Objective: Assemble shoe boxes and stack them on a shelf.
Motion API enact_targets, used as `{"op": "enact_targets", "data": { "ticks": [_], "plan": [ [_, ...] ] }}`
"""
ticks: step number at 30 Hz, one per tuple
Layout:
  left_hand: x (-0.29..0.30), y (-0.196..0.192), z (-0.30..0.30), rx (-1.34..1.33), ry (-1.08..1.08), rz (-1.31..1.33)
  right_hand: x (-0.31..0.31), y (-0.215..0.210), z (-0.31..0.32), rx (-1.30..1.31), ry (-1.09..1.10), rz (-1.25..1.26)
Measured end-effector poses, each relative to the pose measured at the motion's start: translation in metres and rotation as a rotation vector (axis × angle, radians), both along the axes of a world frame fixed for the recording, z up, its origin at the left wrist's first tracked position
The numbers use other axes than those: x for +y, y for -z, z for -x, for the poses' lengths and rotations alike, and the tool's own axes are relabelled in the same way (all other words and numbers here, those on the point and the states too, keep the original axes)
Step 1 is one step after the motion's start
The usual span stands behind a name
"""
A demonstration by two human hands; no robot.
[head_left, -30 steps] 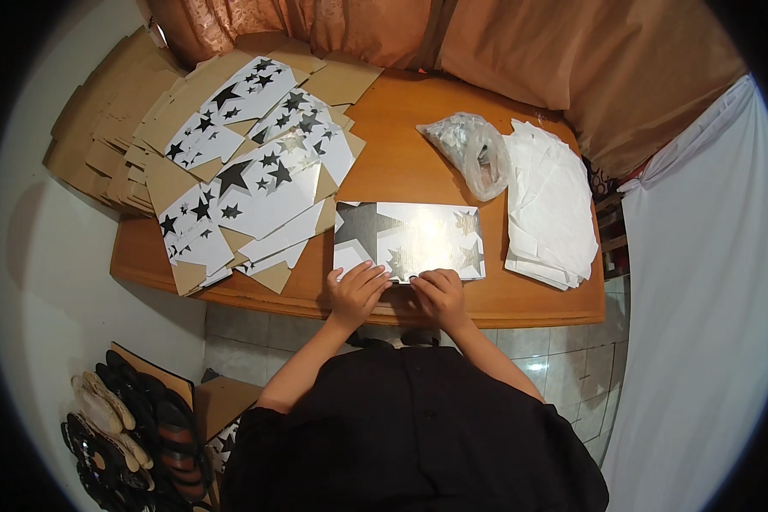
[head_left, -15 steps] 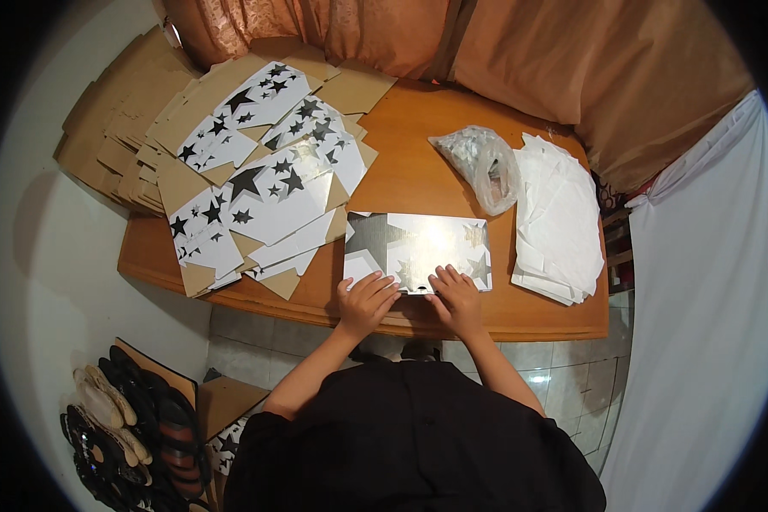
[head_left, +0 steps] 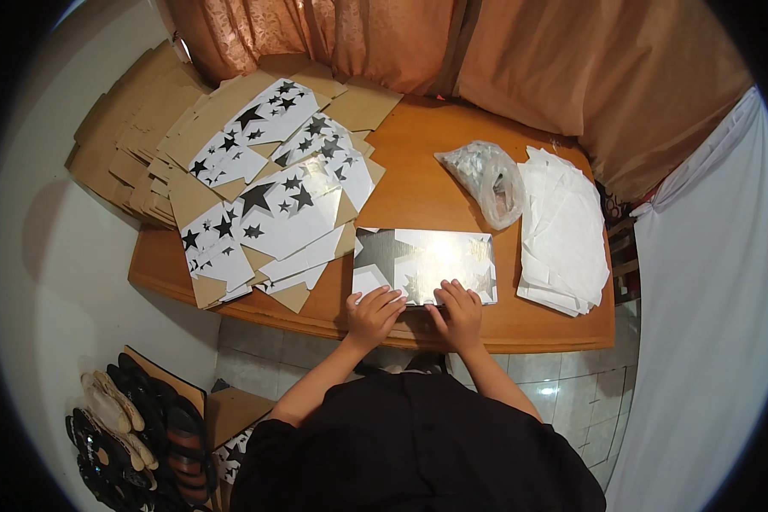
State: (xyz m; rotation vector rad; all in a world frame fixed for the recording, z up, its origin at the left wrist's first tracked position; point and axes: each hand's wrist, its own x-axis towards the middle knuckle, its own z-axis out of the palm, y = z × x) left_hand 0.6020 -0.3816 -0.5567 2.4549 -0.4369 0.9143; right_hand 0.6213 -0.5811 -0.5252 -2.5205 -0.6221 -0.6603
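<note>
Both hands have slid a bit closer to the near edge of the star-printed sheet (head_left: 425, 264) since a second ago; the sheet itself hasn't budged. Head view: left hand (head_left: 374, 314) and right hand (head_left: 459, 314) lie flat, fingers spread, pressing its near edge onto the wooden tabletop (head_left: 418, 183). A pile of star-printed cardboard blanks (head_left: 264, 196) sits left, white paper stack (head_left: 563, 230) and clear plastic bag (head_left: 486, 179) right.

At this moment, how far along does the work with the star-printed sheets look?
Early, probably. In hand: the left hand and right hand press on the near edge of one flat star-printed sheet. Left: a pile of similar flat sheets on the table and brown card stacks behind. No finished piece is visible.
</note>
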Motion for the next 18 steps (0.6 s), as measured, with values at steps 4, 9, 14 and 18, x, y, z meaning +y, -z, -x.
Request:
{"op": "enact_targets", "data": {
  "ticks": [4,9,14,18],
  "plan": [
    [-0.003,0.002,-0.001,0.016,-0.004,-0.012,-0.002,0.009,-0.001,-0.040,0.021,-0.014],
    [0.002,0.003,0.006,0.050,-0.021,-0.010,-0.010,-0.027,-0.025,0.520,0.040,-0.202],
    [-0.003,0.000,0.012,0.044,-0.073,-0.040,-0.035,-0.019,-0.100,0.301,0.135,-0.258],
    [-0.016,0.009,0.029,0.077,-0.209,-0.100,-0.076,0.008,-0.151,0.788,0.030,-0.450]
  ]
}}
